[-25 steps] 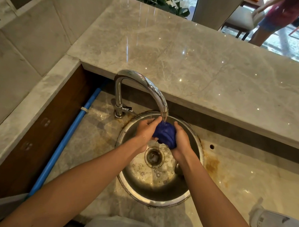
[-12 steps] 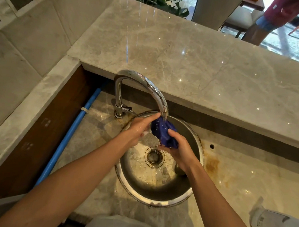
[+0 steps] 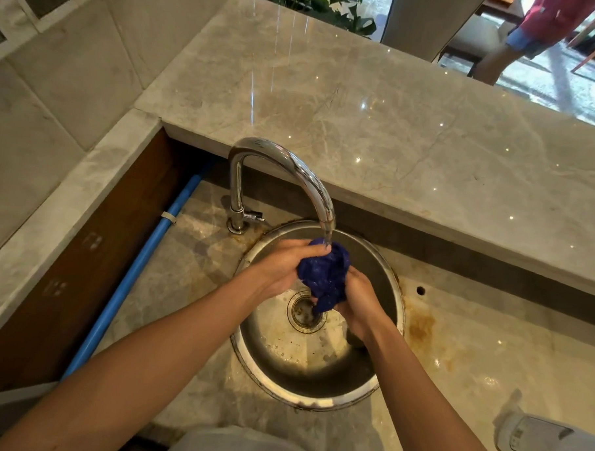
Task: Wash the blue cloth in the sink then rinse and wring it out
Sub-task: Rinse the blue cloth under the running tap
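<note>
Blue cloth bunched under the running tap, over the round sink.

A grey marble desk (image 3: 378, 133) runs behind and above the steel sink (image 3: 316, 393), with a blue pipe (image 3: 141, 263) along the lower ledge at left. The chrome tap (image 3: 291, 170) arches over the bowl – its stream lands on the blue cloth (image 3: 324, 274), held above the drain (image 3: 302, 314). The left hand (image 3: 280, 269) and right hand (image 3: 361, 303) both grip the wadded cloth – fingers curled round it from either side.

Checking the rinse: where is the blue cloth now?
The bunched dark blue cloth is held between the left hand and right hand, under the chrome tap, over the round steel sink.
</note>
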